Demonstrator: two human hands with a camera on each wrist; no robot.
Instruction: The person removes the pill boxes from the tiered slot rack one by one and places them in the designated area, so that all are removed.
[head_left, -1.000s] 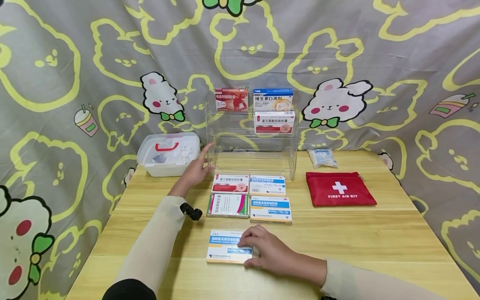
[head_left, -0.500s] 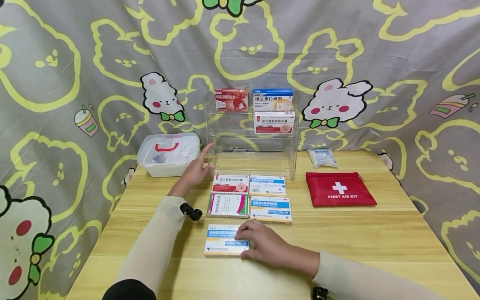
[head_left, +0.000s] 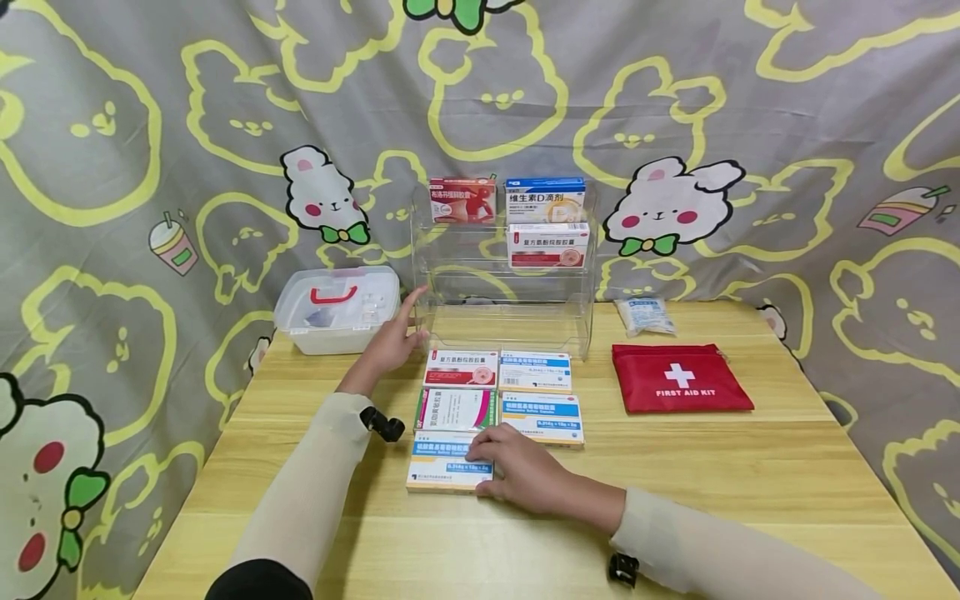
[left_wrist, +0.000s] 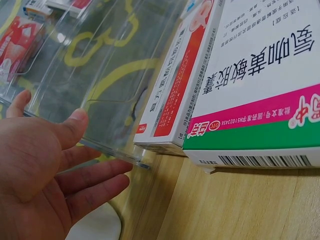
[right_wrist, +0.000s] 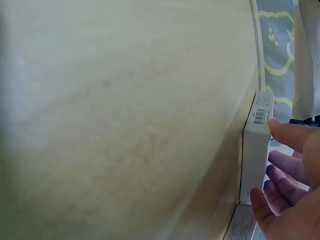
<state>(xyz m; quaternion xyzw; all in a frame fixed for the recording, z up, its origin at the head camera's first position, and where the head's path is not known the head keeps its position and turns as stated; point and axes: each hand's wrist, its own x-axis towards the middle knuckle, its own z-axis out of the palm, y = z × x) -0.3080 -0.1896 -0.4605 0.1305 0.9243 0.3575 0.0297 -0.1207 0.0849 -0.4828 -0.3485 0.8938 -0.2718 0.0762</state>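
Observation:
In the head view my right hand grips the right end of a blue-and-white medicine box. That box lies flat against the front of a green-and-magenta medicine box. Beside them are another blue-and-white medicine box, a similar one behind it, and a red-and-white medicine box. My left hand is at the left side of a clear stepped display rack, its fingers extended. In the left wrist view these fingers lie spread by the rack's edge; exact contact is unclear.
The rack's upper tiers hold a red medicine box, a vitamin D box and a red-and-white box. A lidded plastic case stands left. A red first aid pouch and a small packet lie right.
My right hand has slid the blue-and-white medicine box away from me across the table, up to the green-and-magenta box. The left hand stays where it was at the rack.

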